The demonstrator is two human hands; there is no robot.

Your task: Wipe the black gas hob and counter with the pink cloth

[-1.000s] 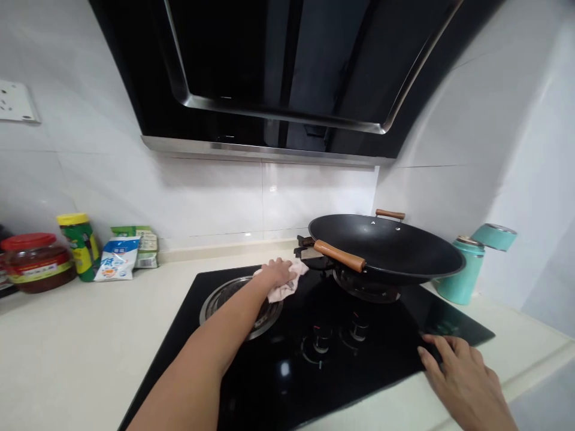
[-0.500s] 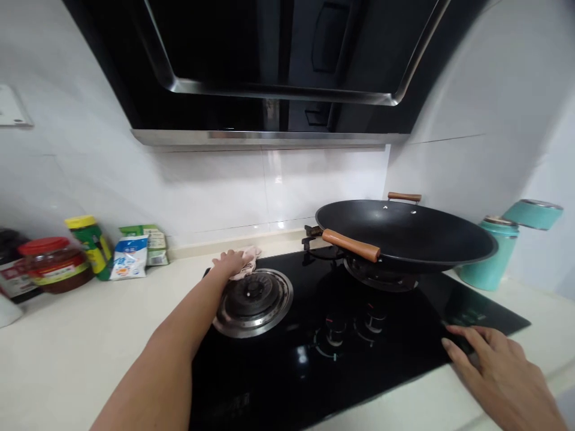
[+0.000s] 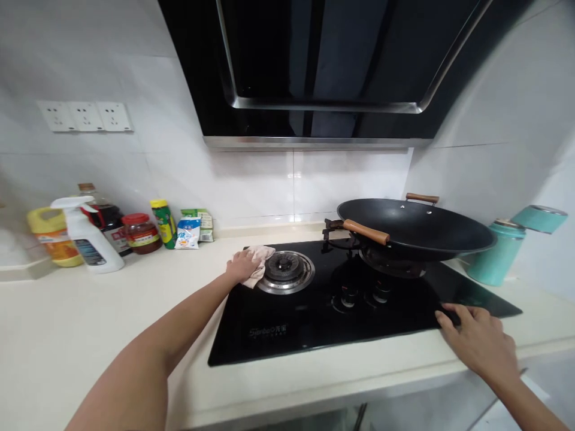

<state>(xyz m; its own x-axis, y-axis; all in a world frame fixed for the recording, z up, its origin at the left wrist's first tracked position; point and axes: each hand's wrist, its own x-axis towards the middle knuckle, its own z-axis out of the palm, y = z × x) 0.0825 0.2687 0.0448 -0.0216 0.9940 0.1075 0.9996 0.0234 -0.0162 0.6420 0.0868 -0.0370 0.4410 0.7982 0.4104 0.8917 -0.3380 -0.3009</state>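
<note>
My left hand (image 3: 243, 267) presses a pale pink cloth (image 3: 260, 263) onto the left edge of the black glass gas cooktop (image 3: 278, 323), its fingers closed over the cloth. Right beside the cloth is the left burner (image 3: 286, 269), a dark cap inside a shiny steel ring. My right hand (image 3: 480, 338) rests at the cooktop's front right edge, thumb and forefinger apart, holding nothing that I can see. A large black wok (image 3: 417, 230) with wooden handles sits over the right burner. Two control knobs (image 3: 349, 295) lie between the burners.
At the left stand a white spray bottle (image 3: 92, 239), a yellow jug (image 3: 56, 239), a dark sauce bottle (image 3: 110, 221), a red-lidded jar (image 3: 141, 233), a green shaker (image 3: 164, 224) and seasoning packets (image 3: 187, 232). A teal flask (image 3: 498, 254) is behind the wok's right; a range hood (image 3: 314, 120) hangs above.
My left hand has drawn the cloth from behind the left burner toward me along its left side. The view has turned left and widened. My right hand stays at the front right edge.
</note>
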